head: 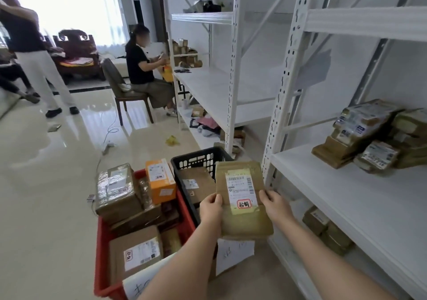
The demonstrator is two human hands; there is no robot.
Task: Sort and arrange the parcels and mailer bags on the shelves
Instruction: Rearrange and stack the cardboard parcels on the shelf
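I hold a flat brown cardboard parcel (242, 221) with a white shipping label in front of me, above the crates. My left hand (211, 207) grips its left edge and my right hand (276, 206) grips its right edge, thumbs on top. Below to the left, a red crate (101, 253) is filled with several taped boxes, among them an orange box (160, 180). A black crate (196, 159) behind it holds another brown parcel. On the white shelf (346, 195) at right lies a pile of brown parcels (369, 135).
White metal shelving (233, 73) runs along the right wall, with small boxes on the far shelves and more parcels (325, 228) on the lowest level. One person sits on a chair (120, 85) by the far shelf; another stands at left. A cable and scraps lie on the glossy floor.
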